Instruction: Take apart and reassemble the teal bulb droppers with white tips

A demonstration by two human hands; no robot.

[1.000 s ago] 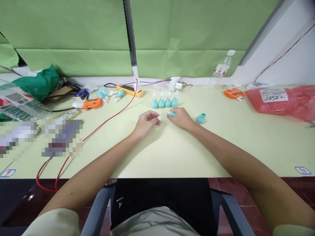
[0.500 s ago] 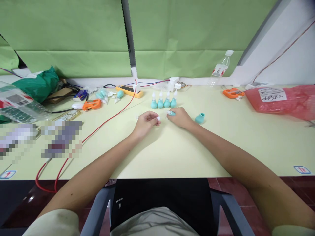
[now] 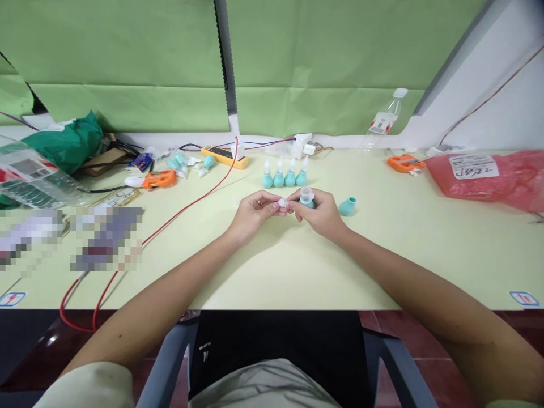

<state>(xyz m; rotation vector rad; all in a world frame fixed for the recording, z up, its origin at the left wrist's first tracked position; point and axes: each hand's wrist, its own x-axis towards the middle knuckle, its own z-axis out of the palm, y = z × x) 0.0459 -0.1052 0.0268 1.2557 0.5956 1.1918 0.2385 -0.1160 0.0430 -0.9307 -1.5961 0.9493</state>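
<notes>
Between thumb and fingers, my left hand (image 3: 254, 214) pinches a small white piece (image 3: 282, 202). My right hand (image 3: 323, 212) is wrapped round a teal bulb (image 3: 306, 199) with a clear, wide collar on top, and its thumb and fingertip touch the same white piece. Behind the hands, several teal bulbs with white pointed tips (image 3: 278, 178) stand upright in a row. To the right of my right hand, a loose teal bulb (image 3: 347, 207) lies tilted with its opening up.
Left side: a clear plastic container (image 3: 38, 175), green bag (image 3: 70, 144), orange tool (image 3: 159, 179) and red cable (image 3: 187, 209). Behind are a yellow meter (image 3: 225, 157) and white plug (image 3: 302, 145). Right: a bottle (image 3: 385, 120), another orange tool (image 3: 406, 164) and red bag (image 3: 488, 175).
My hands have come together at the white piece. The bulb in my right hand has turned from lying sideways to upright, with its clear collar now facing up.
</notes>
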